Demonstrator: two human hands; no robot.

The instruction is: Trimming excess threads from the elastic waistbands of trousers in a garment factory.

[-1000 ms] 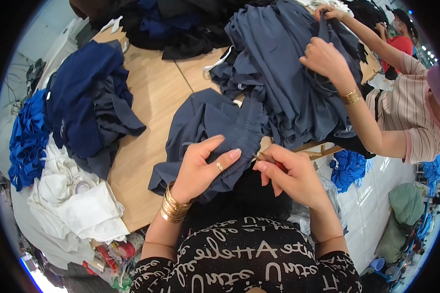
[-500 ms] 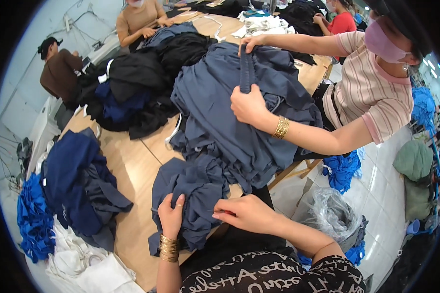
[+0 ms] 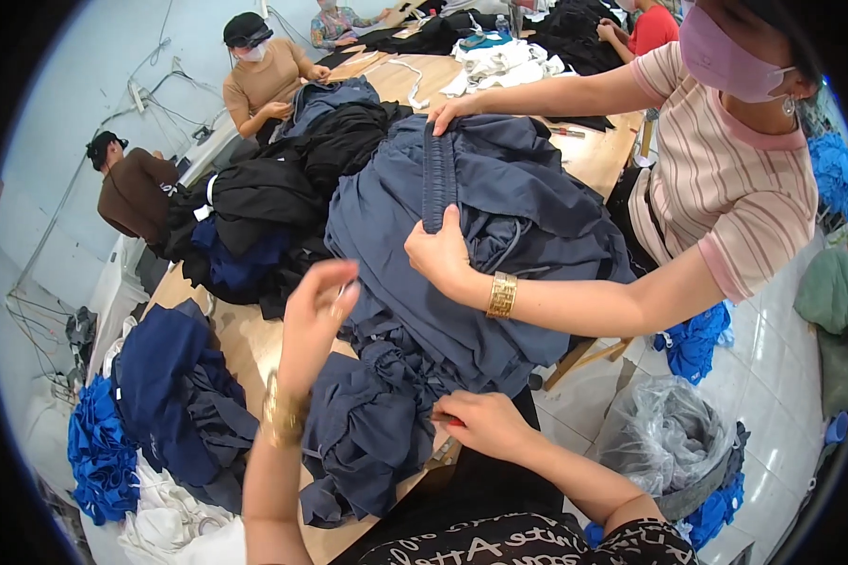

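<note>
My left hand (image 3: 318, 315) is raised over the edge of the large grey garment pile (image 3: 386, 235), its fingers loosely bent and apart, with nothing visible in them. A crumpled dark grey garment (image 3: 363, 428) lies below it on the table's near edge. Beside that garment, my right hand (image 3: 485, 424) is closed around a small red-handled tool (image 3: 453, 420), most of which the fingers cover. Across the pile, a co-worker's two hands (image 3: 440, 254) hold a grey gathered waistband (image 3: 438, 179) stretched between them.
Dark blue and grey garments (image 3: 174, 395) lie at the table's left. Black clothes (image 3: 264, 198) are heaped beyond them. A clear plastic bag (image 3: 664, 424) stands on the floor at right, near bright blue cloth (image 3: 693, 348). Other people work around the far side.
My left hand has let go of the grey garment and risen up and away from it. My right hand has shifted slightly right, keeping the red-handled tool. The co-worker's lower hand has slid down the waistband.
</note>
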